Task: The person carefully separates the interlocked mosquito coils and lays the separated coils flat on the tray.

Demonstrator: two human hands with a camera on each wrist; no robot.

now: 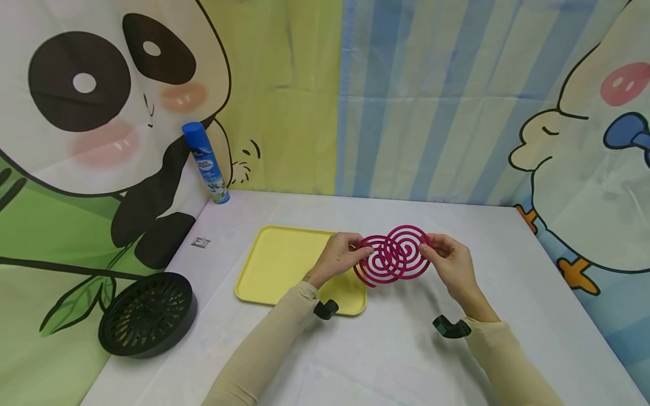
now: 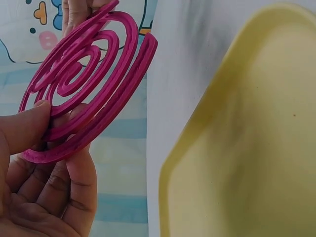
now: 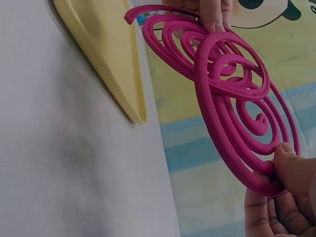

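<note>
Overlapping magenta coils (image 3: 207,102) between the hands — left hand (image 1: 339,256) and right hand (image 1: 451,264) each pinch an outer edge.
The left-wrist view shows fingers beneath the coils, hidden from the head view — which alone shows the black slotted dish (image 1: 147,313), well left of the left hand.

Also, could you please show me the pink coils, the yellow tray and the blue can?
Pink coils (image 3: 209,114): right wrist view, on an outer ring.
Yellow tray (image 1: 284,265): head view, on its bare floor.
Blue can (image 1: 207,164): head view, on its body's middle.
</note>
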